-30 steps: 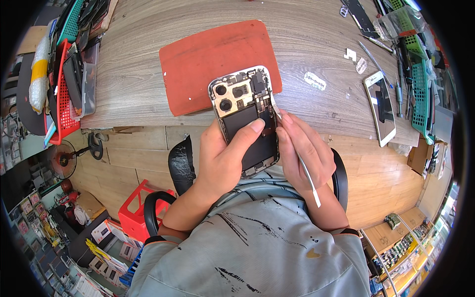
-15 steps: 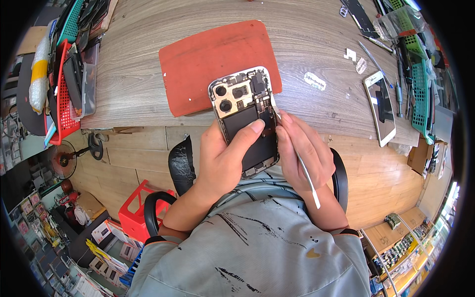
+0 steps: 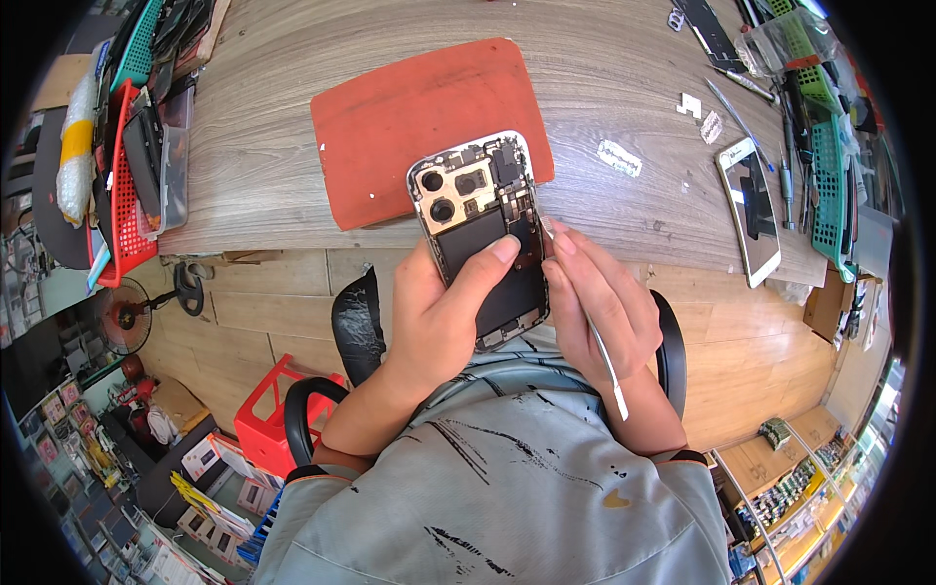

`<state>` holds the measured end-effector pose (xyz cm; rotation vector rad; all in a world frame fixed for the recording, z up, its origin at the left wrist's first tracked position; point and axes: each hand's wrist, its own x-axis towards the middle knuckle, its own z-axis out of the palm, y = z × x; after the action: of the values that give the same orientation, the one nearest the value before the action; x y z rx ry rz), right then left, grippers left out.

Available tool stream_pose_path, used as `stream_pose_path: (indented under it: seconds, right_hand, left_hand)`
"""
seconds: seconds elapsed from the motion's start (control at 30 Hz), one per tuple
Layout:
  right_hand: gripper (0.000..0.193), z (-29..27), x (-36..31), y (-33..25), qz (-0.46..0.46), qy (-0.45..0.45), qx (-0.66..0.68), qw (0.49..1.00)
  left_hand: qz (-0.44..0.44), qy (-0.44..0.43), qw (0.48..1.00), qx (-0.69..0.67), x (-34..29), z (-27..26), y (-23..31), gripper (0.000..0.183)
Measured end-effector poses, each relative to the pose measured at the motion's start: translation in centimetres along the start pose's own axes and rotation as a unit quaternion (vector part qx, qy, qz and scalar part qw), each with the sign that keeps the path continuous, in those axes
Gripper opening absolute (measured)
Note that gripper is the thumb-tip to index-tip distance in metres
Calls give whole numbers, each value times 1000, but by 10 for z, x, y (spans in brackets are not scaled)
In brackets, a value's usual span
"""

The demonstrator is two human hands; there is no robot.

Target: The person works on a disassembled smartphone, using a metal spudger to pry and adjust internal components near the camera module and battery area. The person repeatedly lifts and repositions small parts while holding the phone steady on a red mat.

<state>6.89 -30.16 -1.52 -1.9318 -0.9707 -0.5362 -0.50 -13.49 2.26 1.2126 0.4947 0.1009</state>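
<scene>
An opened smartphone [image 3: 470, 234], with its camera lenses, circuit board and black battery exposed, is held over my lap near the table edge. My left hand [image 3: 439, 302] grips it from the left side, thumb lying across the battery and fingers behind. In my right hand [image 3: 606, 292] a thin metal pry tool [image 3: 606, 366] is pinched between thumb and fingers. Its upper tip is beside the phone's right edge; whether it touches the frame I cannot tell. The tool's flat lower end points down past my wrist.
A red-orange mat [image 3: 419, 127] lies on the wooden table behind the phone. To the right are a razor blade [image 3: 619, 159], a white smartphone [image 3: 749, 213], screwdrivers and a teal basket [image 3: 829, 195]. A red basket [image 3: 125, 185] stands left; a red stool [image 3: 278, 414] is below.
The tool's upper tip has drawn back a little from the phone's right edge, and its lower end has shifted slightly. The phone and my left hand have barely moved.
</scene>
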Motion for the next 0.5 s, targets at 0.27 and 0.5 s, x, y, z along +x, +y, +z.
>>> stream_pose_path:
  seconds: [0.27,0.5]
  right_hand:
    - [43,3,1,0,16,15,7,1000]
    - [39,4,4,-2,33,18,23,999]
  left_hand:
    - [18,-4,1000,12,0,0,0,26]
    - [15,-3,1000,13,-1,0,1,26]
